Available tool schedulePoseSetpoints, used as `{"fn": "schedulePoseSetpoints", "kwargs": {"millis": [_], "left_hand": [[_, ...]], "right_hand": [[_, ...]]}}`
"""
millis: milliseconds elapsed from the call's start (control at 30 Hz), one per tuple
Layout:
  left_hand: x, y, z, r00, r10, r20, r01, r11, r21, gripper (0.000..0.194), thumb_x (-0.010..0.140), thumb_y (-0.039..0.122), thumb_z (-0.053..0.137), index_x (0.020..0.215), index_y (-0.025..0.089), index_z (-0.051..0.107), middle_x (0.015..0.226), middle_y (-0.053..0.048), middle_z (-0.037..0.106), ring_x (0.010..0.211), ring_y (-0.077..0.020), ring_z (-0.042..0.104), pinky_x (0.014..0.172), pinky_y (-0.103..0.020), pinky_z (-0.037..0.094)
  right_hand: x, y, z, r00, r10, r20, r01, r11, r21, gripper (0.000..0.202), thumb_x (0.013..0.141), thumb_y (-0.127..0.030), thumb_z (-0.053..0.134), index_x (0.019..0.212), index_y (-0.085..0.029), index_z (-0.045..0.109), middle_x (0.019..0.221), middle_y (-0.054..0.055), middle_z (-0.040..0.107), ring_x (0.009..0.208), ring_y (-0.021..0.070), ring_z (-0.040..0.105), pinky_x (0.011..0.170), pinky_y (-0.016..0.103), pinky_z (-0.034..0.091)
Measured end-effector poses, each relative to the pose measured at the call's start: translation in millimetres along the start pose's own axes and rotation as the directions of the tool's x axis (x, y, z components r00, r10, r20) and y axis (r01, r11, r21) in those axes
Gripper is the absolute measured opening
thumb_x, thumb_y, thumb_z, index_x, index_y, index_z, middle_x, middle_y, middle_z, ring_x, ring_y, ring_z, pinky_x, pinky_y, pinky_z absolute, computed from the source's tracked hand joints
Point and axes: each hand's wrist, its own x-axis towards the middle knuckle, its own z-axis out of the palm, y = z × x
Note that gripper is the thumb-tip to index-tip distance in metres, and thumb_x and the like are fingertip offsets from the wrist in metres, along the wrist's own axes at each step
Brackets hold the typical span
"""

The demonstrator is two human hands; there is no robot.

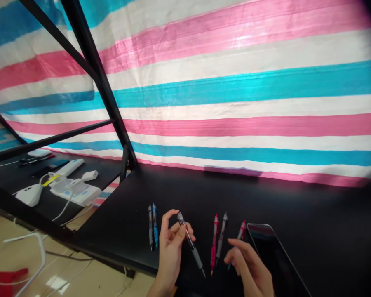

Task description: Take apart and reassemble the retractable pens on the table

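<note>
On the black table (297, 214), left hand (170, 247) pinches a grey pen (190, 243), tip tilted down-right. Right hand (250, 268), loosely curled and empty, touches a red pen (239, 237) beside the tablet (275, 255). Four more pens lie nearby.

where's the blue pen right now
In the head view the blue pen lies on the black table, left of the left hand, right beside a grey pen.

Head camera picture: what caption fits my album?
Left hand holds a pen above a black table; right hand nears others.
</note>
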Motion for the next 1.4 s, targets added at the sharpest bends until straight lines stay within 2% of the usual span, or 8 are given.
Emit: {"fn": "schedulePoseSetpoints", "kwargs": {"millis": [167, 367, 567, 733, 900, 1067, 1233, 1400], "left_hand": [[0, 3, 7.2, 0.997, -0.006, 0.073, 0.008, 1.000, -0.026, 0.036, 0.084, 0.034, 0.076, 0.107, 0.026, 0.050, 0.064, 0.003, 0.066, 0.056, -0.0153, 0.062, 0.061, -0.026, 0.044], [1, 7, 10.5, 0.997, -0.025, 0.077, 0.025, 1.000, -0.002, 0.039, 0.086, 0.032, 0.074, 0.116, 0.025, 0.050, 0.072, 0.001, 0.070, 0.058, -0.0143, 0.062, 0.063, -0.027, 0.044], [6, 9, 7.7, 0.996, -0.017, 0.082, 0.015, 1.000, 0.024, 0.037, 0.081, 0.036, 0.078, 0.108, 0.024, 0.056, 0.067, 0.001, 0.069, 0.054, -0.0134, 0.060, 0.061, -0.026, 0.044], [10, 17, 4.8, 0.996, -0.008, 0.089, 0.002, 0.998, 0.062, 0.043, 0.084, 0.035, 0.075, 0.120, 0.024, 0.055, 0.073, -0.001, 0.071, 0.058, -0.0137, 0.061, 0.064, -0.026, 0.045], [17, 27, -3.5, 0.996, 0.013, 0.089, -0.021, 0.996, 0.087, 0.037, 0.080, 0.035, 0.078, 0.109, 0.025, 0.056, 0.070, 0.001, 0.069, 0.058, -0.0150, 0.063, 0.064, -0.027, 0.046], [24, 36, -12.3, 0.995, 0.048, 0.087, -0.057, 0.993, 0.103, 0.043, 0.084, 0.034, 0.074, 0.119, 0.025, 0.052, 0.075, 0.000, 0.071, 0.060, -0.0150, 0.064, 0.065, -0.028, 0.047], [36, 54, -24.9, 0.990, 0.130, 0.059, -0.137, 0.983, 0.126, 0.039, 0.082, 0.031, 0.075, 0.112, 0.023, 0.052, 0.075, -0.001, 0.072, 0.061, -0.0158, 0.066, 0.064, -0.028, 0.048], [56, 79, -45.5, 0.985, 0.170, -0.016, -0.159, 0.948, 0.275, 0.059, 0.079, 0.037, 0.077, 0.128, 0.020, 0.048, 0.082, -0.004, 0.074, 0.064, -0.0161, 0.067, 0.064, -0.029, 0.050]], "right_hand": [[-1, 0, 0, 1.000, 0.013, 0.014, -0.013, 1.000, 0.011, 0.033, 0.088, -0.053, 0.068, 0.091, -0.022, 0.076, 0.063, 0.001, 0.066, 0.056, 0.0157, 0.059, 0.054, 0.023, 0.047], [0, 0, -1, 1.000, 0.000, 0.010, 0.000, 1.000, 0.003, 0.031, 0.087, -0.052, 0.070, 0.089, -0.021, 0.076, 0.063, 0.001, 0.065, 0.056, 0.0165, 0.060, 0.055, 0.025, 0.049], [1, 0, -2, 1.000, -0.012, 0.018, 0.012, 1.000, 0.006, 0.030, 0.086, -0.050, 0.071, 0.088, -0.021, 0.077, 0.062, 0.001, 0.065, 0.056, 0.0174, 0.061, 0.055, 0.025, 0.050], [3, 4, -6, 0.996, -0.039, 0.083, 0.041, 0.999, -0.022, 0.032, 0.087, -0.051, 0.070, 0.089, -0.020, 0.077, 0.063, 0.002, 0.066, 0.055, 0.0179, 0.061, 0.054, 0.025, 0.051], [4, 5, -8, 0.996, -0.052, 0.066, 0.053, 0.998, -0.025, 0.030, 0.089, -0.050, 0.068, 0.089, -0.021, 0.076, 0.064, 0.003, 0.066, 0.060, 0.0188, 0.063, 0.057, 0.025, 0.053], [8, 4, -9, 0.988, -0.113, 0.109, 0.121, 0.990, -0.071, 0.030, 0.089, -0.049, 0.068, 0.086, -0.020, 0.077, 0.061, 0.003, 0.067, 0.056, 0.0185, 0.066, 0.054, 0.023, 0.054], [7, 3, -8, 0.988, -0.133, 0.078, 0.139, 0.987, -0.084, 0.032, 0.088, -0.050, 0.068, 0.083, -0.020, 0.077, 0.059, 0.003, 0.067, 0.054, 0.0184, 0.065, 0.050, 0.022, 0.053], [8, 3, -10, 0.985, -0.137, 0.103, 0.148, 0.984, -0.103, 0.031, 0.087, -0.050, 0.069, 0.083, -0.020, 0.077, 0.060, 0.004, 0.067, 0.055, 0.0189, 0.065, 0.052, 0.023, 0.054]]}}
